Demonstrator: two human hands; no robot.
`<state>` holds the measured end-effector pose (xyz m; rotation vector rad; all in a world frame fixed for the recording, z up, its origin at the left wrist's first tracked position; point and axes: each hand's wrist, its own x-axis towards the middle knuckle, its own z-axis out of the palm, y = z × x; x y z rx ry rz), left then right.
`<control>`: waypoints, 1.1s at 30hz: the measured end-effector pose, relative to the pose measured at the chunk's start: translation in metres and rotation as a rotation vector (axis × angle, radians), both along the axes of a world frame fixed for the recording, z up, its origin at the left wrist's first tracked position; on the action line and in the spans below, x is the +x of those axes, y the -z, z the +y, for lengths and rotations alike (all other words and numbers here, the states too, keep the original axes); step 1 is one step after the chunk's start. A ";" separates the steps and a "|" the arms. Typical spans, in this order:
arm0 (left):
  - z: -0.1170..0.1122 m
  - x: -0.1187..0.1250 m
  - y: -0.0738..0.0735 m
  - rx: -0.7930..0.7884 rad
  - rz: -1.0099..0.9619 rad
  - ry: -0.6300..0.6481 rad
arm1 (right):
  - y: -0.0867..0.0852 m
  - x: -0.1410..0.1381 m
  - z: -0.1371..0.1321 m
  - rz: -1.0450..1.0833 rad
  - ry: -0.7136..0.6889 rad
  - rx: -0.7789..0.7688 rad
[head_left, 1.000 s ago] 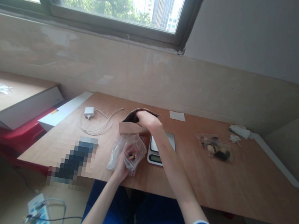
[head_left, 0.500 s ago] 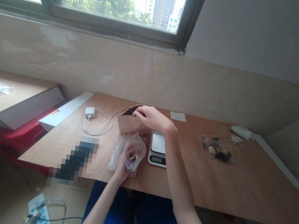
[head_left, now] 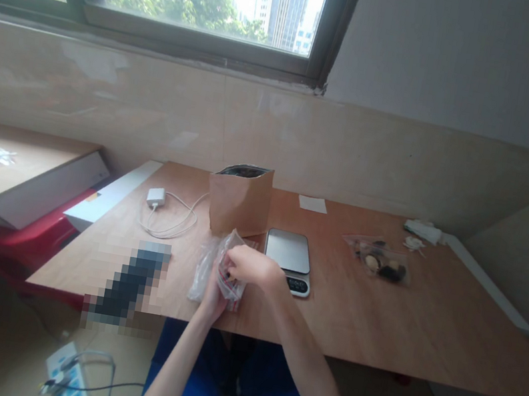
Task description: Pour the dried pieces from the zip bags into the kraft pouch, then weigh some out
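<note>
My left hand (head_left: 214, 298) is closed around a clear zip bag (head_left: 232, 291) near the table's front edge, its mouth held open. Small dark and yellowish bits show inside it. The fingers of my right hand (head_left: 248, 265) are bunched together at the mouth of this bag; whatever they hold, if anything, is hidden. Behind the bag stands an open brown paper pouch (head_left: 239, 204), upright with a dark inside. More clear plastic bags (head_left: 201, 275) lie flat under and beside my left hand. Right of my hands sits a kitchen scale (head_left: 289, 251) with a bare metal plate.
A white charger (head_left: 156, 197) with its cable lies at the left, near a pixelated dark object (head_left: 131, 280). Filled clear bags (head_left: 385, 264) and white items (head_left: 422, 231) rest at the right. A white paper (head_left: 313, 204) lies at the back. A power strip (head_left: 68, 376) is on the floor.
My right hand has come out of the brown pouch and moved down to the mouth of the zip bag. The pouch now stands taller and unobstructed. My left hand stays in place.
</note>
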<state>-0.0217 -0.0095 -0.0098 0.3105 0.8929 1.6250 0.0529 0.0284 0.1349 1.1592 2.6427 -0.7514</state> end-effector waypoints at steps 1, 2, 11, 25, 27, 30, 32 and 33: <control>0.000 0.000 0.000 0.002 -0.007 -0.010 | 0.008 -0.004 -0.001 -0.019 -0.011 0.001; 0.000 0.000 -0.001 0.005 -0.009 -0.019 | 0.014 -0.007 -0.002 -0.038 -0.028 0.003; -0.006 0.000 -0.015 0.027 0.118 -0.022 | 0.031 -0.003 0.002 -0.034 -0.105 -0.062; -0.006 0.000 -0.019 -0.029 0.150 0.018 | 0.037 0.001 0.004 -0.015 -0.120 -0.085; -0.006 -0.001 -0.016 -0.027 0.171 0.006 | 0.038 0.002 0.005 0.008 -0.121 -0.079; -0.003 -0.001 -0.010 -0.053 0.131 -0.030 | 0.036 0.006 0.005 0.084 -0.121 -0.073; -0.001 0.000 -0.006 -0.061 0.081 -0.041 | 0.031 0.009 0.006 0.147 -0.118 -0.054; 0.000 0.000 -0.004 -0.055 0.062 -0.045 | 0.028 0.010 0.006 0.169 -0.121 -0.046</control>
